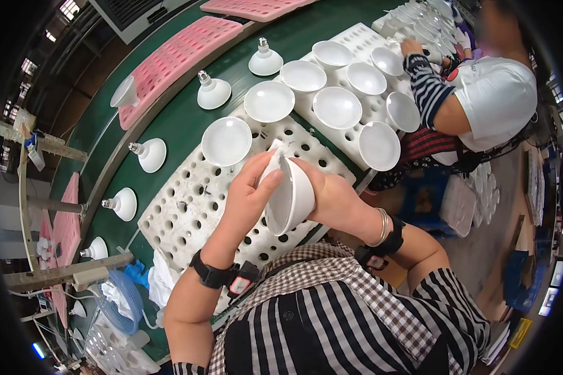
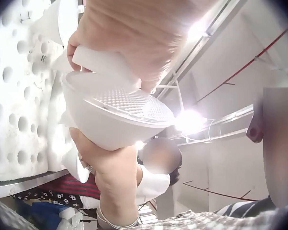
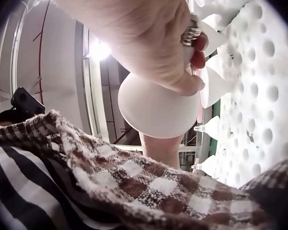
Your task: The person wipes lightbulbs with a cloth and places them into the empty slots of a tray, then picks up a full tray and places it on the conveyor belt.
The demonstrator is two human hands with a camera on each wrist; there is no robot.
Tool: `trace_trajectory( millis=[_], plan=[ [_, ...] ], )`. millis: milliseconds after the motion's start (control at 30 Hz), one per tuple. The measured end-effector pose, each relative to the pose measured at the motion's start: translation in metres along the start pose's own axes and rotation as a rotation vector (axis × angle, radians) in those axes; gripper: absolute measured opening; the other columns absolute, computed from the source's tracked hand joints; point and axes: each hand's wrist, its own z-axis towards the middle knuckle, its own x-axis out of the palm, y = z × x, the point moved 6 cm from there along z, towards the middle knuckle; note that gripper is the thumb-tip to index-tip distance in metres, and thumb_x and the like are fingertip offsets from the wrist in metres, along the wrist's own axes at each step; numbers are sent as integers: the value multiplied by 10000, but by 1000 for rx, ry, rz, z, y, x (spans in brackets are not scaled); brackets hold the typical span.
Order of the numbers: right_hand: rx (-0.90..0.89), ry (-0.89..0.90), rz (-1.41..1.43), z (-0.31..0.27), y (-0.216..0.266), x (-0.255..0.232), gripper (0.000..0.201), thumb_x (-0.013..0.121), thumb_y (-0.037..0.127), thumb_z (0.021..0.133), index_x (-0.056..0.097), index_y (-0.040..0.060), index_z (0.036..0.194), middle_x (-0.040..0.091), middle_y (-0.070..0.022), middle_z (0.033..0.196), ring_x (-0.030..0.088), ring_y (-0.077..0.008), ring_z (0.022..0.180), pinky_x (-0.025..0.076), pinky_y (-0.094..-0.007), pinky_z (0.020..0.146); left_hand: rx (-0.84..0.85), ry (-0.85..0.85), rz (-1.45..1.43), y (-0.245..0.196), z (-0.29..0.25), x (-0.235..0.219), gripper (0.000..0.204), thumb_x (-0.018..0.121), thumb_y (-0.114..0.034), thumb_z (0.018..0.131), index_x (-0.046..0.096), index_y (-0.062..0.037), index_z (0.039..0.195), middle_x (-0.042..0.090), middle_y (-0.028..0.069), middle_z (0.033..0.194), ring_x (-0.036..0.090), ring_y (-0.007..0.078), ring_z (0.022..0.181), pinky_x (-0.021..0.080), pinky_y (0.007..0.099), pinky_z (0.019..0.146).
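Observation:
A white reflector lamp bulb (image 1: 299,199) is held in front of the chest, its textured lens (image 2: 134,106) turned toward the left hand. My right hand (image 1: 333,192) grips it from behind. The right wrist view shows that hand (image 3: 149,43) curled round the neck, close to the metal screw base (image 3: 191,34). My left hand (image 1: 247,197) pinches a folded white cloth (image 2: 103,64) between fingers and thumb, right at the lens rim. In the head view a corner of the cloth sticks up above the fingers.
Below the hands lies a white foam board (image 1: 187,197) full of holes, with two bulbs at its far edge. A second foam board (image 1: 360,40) carries several bulbs. Loose bulbs stand on the green belt (image 1: 175,122). Pink trays (image 1: 175,59) lie beyond. Another person (image 1: 494,100) sits at right.

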Motion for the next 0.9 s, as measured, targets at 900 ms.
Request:
trace_trajectory(
  millis=[900],
  plan=[
    [-272,-44,-587,-1,-8,-5,733,646,86,717,413,109,1411,552,-81,789,585,-243,622,484,-354,556,-291,-77,-253,1,-20,6,513,616,-33,767,481,-30,1262,580,44,1069,551,111,952,451,266,825]
  ],
)
